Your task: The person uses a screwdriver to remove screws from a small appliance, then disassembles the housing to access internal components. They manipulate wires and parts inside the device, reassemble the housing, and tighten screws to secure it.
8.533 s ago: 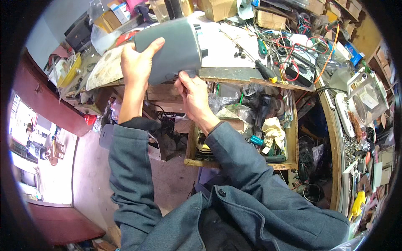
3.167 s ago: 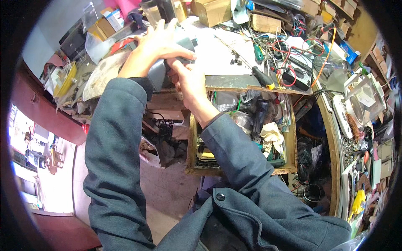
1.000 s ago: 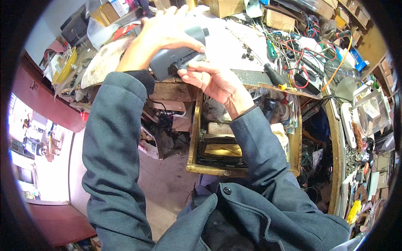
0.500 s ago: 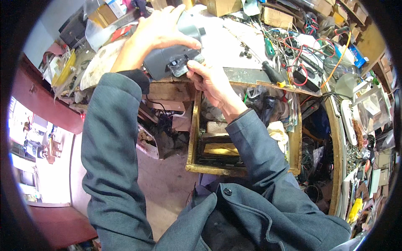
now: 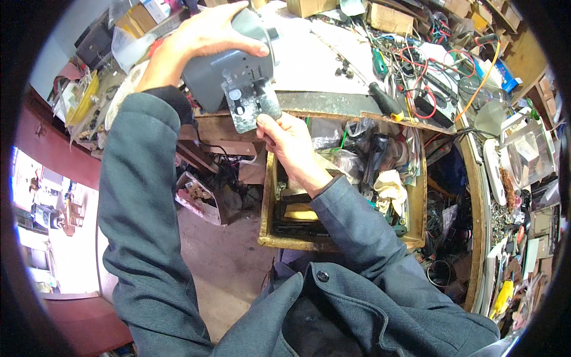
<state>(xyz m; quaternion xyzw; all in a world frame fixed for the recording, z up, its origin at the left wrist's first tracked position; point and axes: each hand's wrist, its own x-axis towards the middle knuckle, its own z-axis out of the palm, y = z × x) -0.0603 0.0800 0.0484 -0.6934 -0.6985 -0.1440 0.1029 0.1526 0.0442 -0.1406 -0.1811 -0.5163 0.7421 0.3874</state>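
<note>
My left hand (image 5: 209, 34) is wrapped over the top of a dark grey boxy device (image 5: 208, 74), its thumb along the upper side. The device is held tilted over the front edge of the workbench. Against its lower face is a small flat plate (image 5: 245, 106), greyish and shiny, with a round spot and a slot in it. My right hand (image 5: 291, 141) pinches the plate's lower corner between thumb and finger. Whether the plate is still attached to the device, I cannot tell. A row of small holes (image 5: 256, 72) shows on the housing just above it.
Below the bench edge, a wooden drawer (image 5: 267, 223) stands pulled out, full of tools and bags. A black-handled screwdriver (image 5: 385, 102) lies on the bench beside tangled red wires (image 5: 429, 107). Small dark parts (image 5: 343, 68) lie on the white worktop. A bin (image 5: 199, 199) sits on the floor.
The plate has swung down and outward from the device, showing much more of its face. Both hands and the device have shifted slightly left.
</note>
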